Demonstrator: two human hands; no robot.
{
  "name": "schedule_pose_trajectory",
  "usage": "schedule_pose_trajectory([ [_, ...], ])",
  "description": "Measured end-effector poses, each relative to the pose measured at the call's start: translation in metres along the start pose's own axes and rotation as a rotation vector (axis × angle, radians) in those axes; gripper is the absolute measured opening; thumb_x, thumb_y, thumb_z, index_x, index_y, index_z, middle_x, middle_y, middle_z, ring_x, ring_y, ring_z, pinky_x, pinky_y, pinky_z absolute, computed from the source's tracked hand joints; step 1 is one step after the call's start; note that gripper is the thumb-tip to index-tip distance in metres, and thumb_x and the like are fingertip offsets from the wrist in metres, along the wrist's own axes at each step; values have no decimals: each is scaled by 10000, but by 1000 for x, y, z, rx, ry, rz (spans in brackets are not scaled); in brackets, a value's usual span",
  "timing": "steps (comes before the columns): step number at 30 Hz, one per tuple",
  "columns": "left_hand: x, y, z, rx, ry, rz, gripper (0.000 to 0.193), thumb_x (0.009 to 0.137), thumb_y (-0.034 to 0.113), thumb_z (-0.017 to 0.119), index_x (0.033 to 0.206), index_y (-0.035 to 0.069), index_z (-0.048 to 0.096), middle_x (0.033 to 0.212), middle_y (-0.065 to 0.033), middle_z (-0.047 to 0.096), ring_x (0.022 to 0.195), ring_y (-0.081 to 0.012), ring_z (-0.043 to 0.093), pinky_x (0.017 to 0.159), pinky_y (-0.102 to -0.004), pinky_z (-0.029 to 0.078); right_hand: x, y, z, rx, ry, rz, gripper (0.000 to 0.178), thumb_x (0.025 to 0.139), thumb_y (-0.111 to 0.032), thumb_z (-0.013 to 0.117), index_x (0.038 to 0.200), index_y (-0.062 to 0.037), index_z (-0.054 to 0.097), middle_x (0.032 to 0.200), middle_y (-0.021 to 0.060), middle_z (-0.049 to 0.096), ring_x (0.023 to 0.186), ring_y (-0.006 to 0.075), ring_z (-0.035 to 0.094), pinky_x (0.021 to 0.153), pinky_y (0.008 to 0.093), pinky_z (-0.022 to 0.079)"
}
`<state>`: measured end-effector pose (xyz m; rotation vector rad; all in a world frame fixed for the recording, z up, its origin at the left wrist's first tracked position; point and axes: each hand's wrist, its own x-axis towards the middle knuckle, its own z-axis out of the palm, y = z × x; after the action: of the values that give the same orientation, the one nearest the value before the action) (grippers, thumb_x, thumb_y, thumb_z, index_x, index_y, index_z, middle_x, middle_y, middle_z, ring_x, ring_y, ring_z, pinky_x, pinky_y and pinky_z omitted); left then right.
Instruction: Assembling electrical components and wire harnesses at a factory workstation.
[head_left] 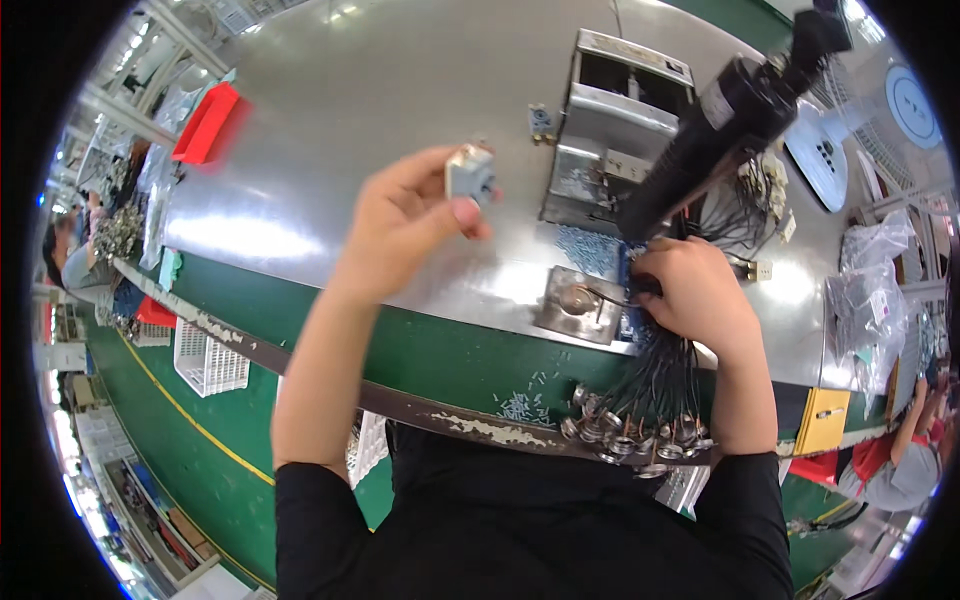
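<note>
In front of my chest, my left hand pinches a small pale-grey block-shaped part between thumb and fingers, above the steel bench. My right hand is curled at the blue fixture, below the tip of a black power screwdriver. Its fingertips hide what they grip. A bundle of black wires runs from under that hand toward me, ending in several round metal pieces along the bench edge. Left of the fixture lies a square metal plate with a round centre.
Behind the fixture stands a metal screw-feeder-like box, with loose bluish screws before it. A similar grey part lies beside the box. More wired parts sit at right, near a fan. A red bin stands far left.
</note>
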<state>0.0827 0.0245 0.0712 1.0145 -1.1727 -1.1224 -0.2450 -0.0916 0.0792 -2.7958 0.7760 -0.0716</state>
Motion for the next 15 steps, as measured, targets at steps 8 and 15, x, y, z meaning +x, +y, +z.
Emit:
schedule_pose_trajectory([
  [8,-49,-16,50,-598,-72,-131,582,1142,280,465,1564,-93,315,1392,-305,603,996,-292,774,836,-356,667,1,-1,3,64,-94,-22,63,738,-82,760,760,-35,725,816,143,728,823,369,695,823,463,507],
  [15,-52,-6,53,-628,-92,-74,578,1132,231,476,1609,-33,285,1376,-273,594,1006,-299,770,826,-353,657,-4,2,0,156,-35,-17,105,798,10,649,901,5,627,889,174,670,887,401,647,824,464,498],
])
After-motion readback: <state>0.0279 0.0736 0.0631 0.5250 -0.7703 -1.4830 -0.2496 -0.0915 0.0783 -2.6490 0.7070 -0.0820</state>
